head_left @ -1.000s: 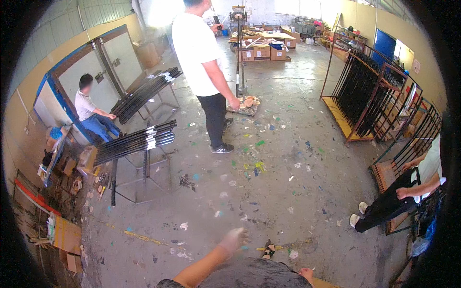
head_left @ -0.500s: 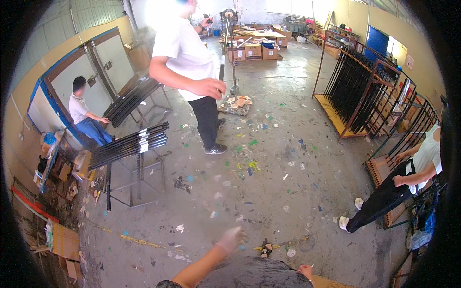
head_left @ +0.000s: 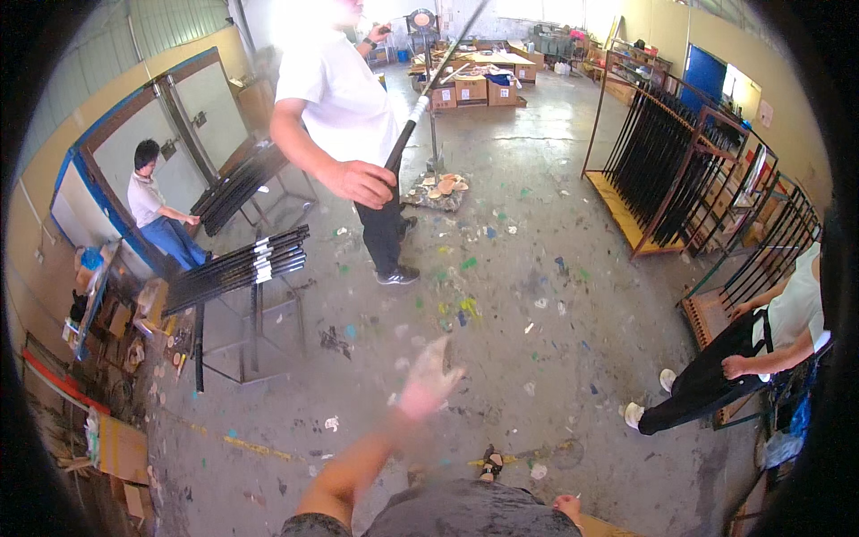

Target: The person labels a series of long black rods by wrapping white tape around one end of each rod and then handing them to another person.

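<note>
My left hand [head_left: 431, 380] is stretched out over the floor, pale as if gloved and slightly blurred, its fingers apart and nothing in them. Low at the front, beside my dark shirt [head_left: 465, 512], is my right hand [head_left: 565, 508]. Its fingers are closed on a thin white stick [head_left: 579, 496], too small to make out well. Ahead of my left hand, a co-worker in a white shirt [head_left: 335, 98] grips a long black rod [head_left: 413, 121] with a pale band, slanting up to the right.
Bundled black rods [head_left: 242, 268] lie on a metal stand at left. Behind them a seated person [head_left: 152, 201] touches another bundle [head_left: 237, 188]. A rack of upright black rods [head_left: 653, 170] and a person [head_left: 769, 331] are at right. Cardboard boxes [head_left: 470, 91] stand far back.
My left hand has risen and reached farther forward, with its fingers spreading. The co-worker's gripping hand has moved left and down, and the rod now leans more to the right.
</note>
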`<move>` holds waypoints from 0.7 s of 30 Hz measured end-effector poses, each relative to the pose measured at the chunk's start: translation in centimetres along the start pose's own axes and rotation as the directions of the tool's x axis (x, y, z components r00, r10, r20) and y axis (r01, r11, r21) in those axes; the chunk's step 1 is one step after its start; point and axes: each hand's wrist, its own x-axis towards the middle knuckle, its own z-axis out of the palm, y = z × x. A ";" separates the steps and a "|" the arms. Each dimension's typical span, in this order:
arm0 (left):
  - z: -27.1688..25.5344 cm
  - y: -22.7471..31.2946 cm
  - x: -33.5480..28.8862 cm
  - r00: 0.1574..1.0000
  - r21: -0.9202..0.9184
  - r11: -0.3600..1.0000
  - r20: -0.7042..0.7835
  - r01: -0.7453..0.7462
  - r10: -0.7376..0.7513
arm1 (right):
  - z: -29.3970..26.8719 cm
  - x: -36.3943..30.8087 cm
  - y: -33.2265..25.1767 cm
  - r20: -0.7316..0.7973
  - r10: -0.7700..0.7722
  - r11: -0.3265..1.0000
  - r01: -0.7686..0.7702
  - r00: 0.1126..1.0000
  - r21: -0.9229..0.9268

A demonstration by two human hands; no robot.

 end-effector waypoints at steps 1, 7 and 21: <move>-1.4 0.9 1.8 0.992 0.110 0.989 -0.064 -0.098 0.105 | 0.0 0.3 -0.3 0.019 0.021 1.000 -0.021 1.000 -0.002; -9.1 6.0 18.1 0.758 0.596 0.776 -0.404 -0.206 0.512 | -1.2 0.0 0.4 -0.018 0.063 0.996 -0.061 0.998 0.067; -7.4 10.2 30.7 0.995 0.267 0.961 -0.044 -0.078 0.093 | -0.7 -3.6 4.8 -0.006 0.146 0.942 -0.137 0.989 0.307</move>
